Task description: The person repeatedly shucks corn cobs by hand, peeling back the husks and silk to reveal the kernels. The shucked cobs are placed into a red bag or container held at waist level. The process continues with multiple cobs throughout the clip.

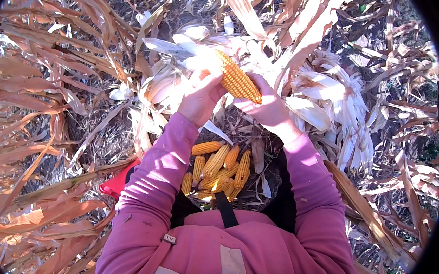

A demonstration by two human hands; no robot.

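Note:
A bare yellow ear of corn is held up between my hands, tilted with its upper end to the left. My left hand touches its left side, the fingers partly lost in glare. On the lower right end my right hand is closed, its thumb beneath and fingers behind. Below, on the ground between my legs, lies a pile of several husked corn ears. Pale stripped corn husks are heaped beyond and beside my hands.
Dry corn stalks and leaves crowd the left side. More loose husks lie at the right, with a long dry stalk near my right elbow. A red cloth-like item shows beside my left forearm.

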